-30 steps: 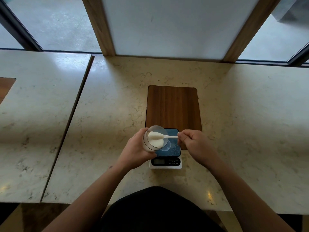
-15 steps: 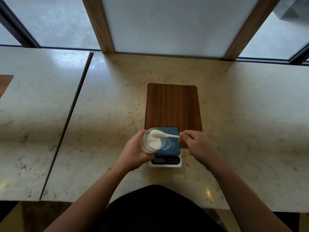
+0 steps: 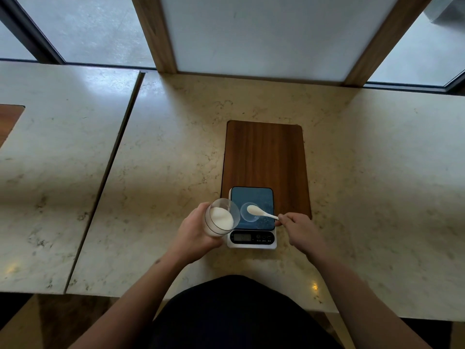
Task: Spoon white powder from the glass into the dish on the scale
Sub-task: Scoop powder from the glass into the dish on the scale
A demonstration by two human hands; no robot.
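My left hand [image 3: 193, 235] grips a clear glass [image 3: 221, 219] tilted toward me, with white powder [image 3: 221, 218] inside, just left of the scale. The white scale [image 3: 252, 217] has a dark blue platform and a small display at its front. A small clear dish [image 3: 247, 215] sits on the platform's left part. My right hand [image 3: 299, 229] pinches the handle of a white spoon [image 3: 259, 212], whose bowl is over the dish and holds white powder.
A wooden board [image 3: 265, 157] is set into the marble counter [image 3: 163, 159] behind and under the scale. A seam [image 3: 105, 172] divides the counter from another slab on the left. Window frames stand at the back.
The spoon has come out of the glass and moved right, over the dish. The glass has shifted left, off the scale's platform.
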